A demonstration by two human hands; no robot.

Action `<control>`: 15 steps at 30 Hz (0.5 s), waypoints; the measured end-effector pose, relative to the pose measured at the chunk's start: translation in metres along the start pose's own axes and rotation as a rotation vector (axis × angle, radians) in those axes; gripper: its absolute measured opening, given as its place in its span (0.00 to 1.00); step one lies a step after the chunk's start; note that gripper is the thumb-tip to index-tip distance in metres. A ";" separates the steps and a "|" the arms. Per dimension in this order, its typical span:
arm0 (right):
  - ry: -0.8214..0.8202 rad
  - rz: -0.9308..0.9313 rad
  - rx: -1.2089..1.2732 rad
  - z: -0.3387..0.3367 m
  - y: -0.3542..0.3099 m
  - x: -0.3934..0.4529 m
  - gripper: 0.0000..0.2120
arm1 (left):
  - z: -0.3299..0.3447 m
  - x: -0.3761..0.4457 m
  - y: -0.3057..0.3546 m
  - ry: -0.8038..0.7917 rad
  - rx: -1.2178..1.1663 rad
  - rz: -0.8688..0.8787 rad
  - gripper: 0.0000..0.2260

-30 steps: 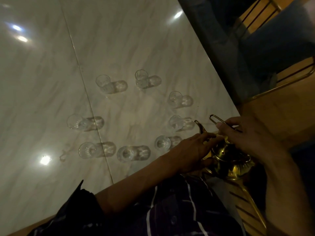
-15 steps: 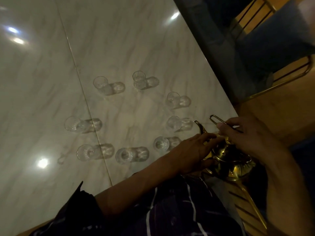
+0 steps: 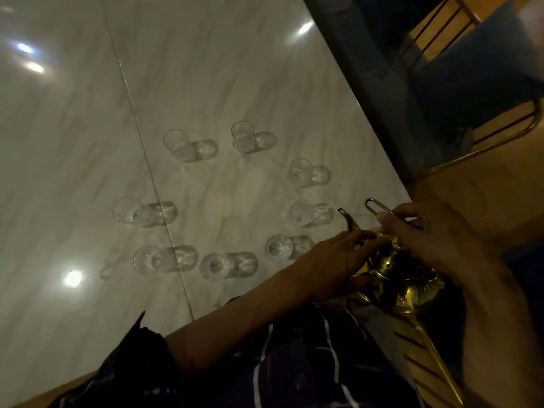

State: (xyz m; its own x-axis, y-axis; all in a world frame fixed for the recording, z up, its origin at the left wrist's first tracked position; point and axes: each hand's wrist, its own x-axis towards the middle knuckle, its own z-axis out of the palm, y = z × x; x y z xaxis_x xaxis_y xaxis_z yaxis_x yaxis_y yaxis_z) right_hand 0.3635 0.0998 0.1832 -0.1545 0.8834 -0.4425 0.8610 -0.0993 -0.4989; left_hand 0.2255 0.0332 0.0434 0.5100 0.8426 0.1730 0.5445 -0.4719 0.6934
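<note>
A shiny brass teapot (image 3: 394, 275) is held off the near right corner of the marble table (image 3: 206, 69). Its curved spout (image 3: 347, 219) points toward the nearest glass (image 3: 298, 213). My right hand (image 3: 435, 240) grips the thin wire handle (image 3: 372, 204), with the thumb pinching it from above. My left hand (image 3: 332, 260) lays fairly straight fingers on the teapot's lid, and the thumb sits low against its side. Several clear small glasses stand in a loose ring on the table, among them one (image 3: 278, 247) just left of my left hand.
A seam (image 3: 147, 172) runs across the tabletop beside the ring of glasses. A blue chair with a gold frame (image 3: 471, 69) stands beyond the table's right edge, above a wooden floor (image 3: 471, 187). My dark striped shirt (image 3: 294, 363) fills the bottom of the view.
Both hands and the teapot keep their places. Only the view drifts slightly.
</note>
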 end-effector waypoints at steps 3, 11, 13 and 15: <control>-0.012 0.011 0.010 -0.001 0.000 0.000 0.13 | 0.000 0.001 0.000 -0.007 -0.001 -0.007 0.34; -0.008 -0.022 -0.003 -0.002 0.002 -0.002 0.12 | -0.001 0.001 0.004 0.004 -0.015 0.002 0.33; -0.011 -0.021 0.013 -0.002 0.003 -0.002 0.13 | -0.001 0.001 0.005 0.006 -0.007 -0.003 0.33; -0.012 -0.017 0.029 -0.002 0.003 -0.002 0.12 | 0.000 0.001 0.005 0.006 -0.002 -0.004 0.33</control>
State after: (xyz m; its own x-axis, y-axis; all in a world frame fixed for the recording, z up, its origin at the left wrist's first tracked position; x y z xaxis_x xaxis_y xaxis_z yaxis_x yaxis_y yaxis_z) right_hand 0.3679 0.0986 0.1843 -0.1748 0.8794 -0.4428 0.8437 -0.0980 -0.5278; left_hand 0.2289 0.0317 0.0465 0.5038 0.8460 0.1747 0.5450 -0.4682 0.6955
